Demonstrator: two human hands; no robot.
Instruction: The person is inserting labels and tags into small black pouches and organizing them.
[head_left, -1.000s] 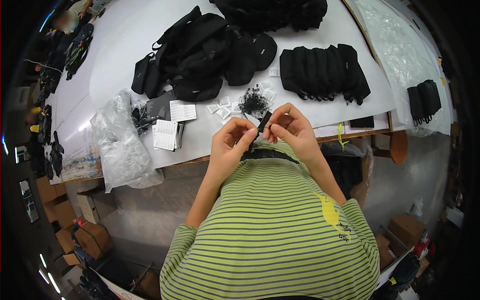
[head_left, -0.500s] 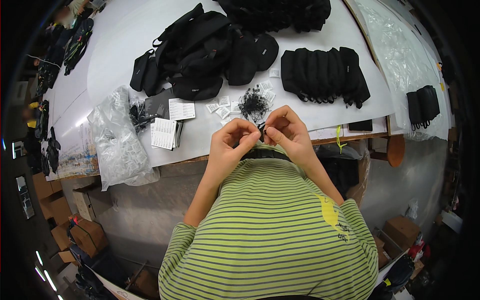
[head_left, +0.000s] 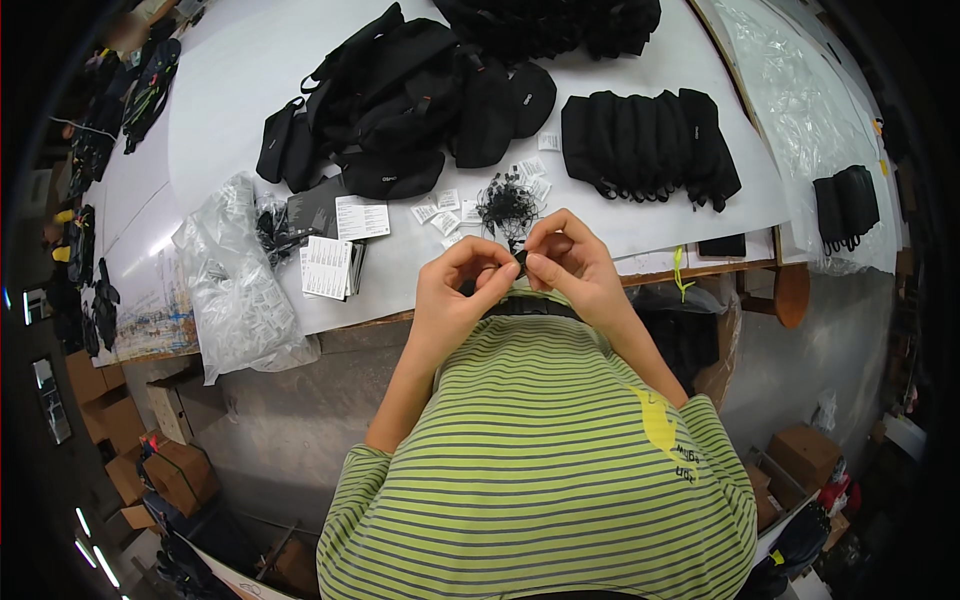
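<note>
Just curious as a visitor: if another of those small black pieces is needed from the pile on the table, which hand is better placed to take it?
Probably the right hand: the pile of small black pieces lies just beyond its fingers, nearer than the left hand.

Pouch pile [head_left: 400, 100] behind fastener heap [head_left: 508, 203]; bag [head_left: 235, 290] left.

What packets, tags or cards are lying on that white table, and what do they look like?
Clear plastic bag: left table edge, crumpled, full of small pale pieces.
White printed cards: right of the bag, a rectangular stack.
Single white card: just above that stack, rectangular.
Small white tags: scattered mid-table, beside a pile of small black parts.
Cardboard boxes: on the floor, lower right, brown.
</note>
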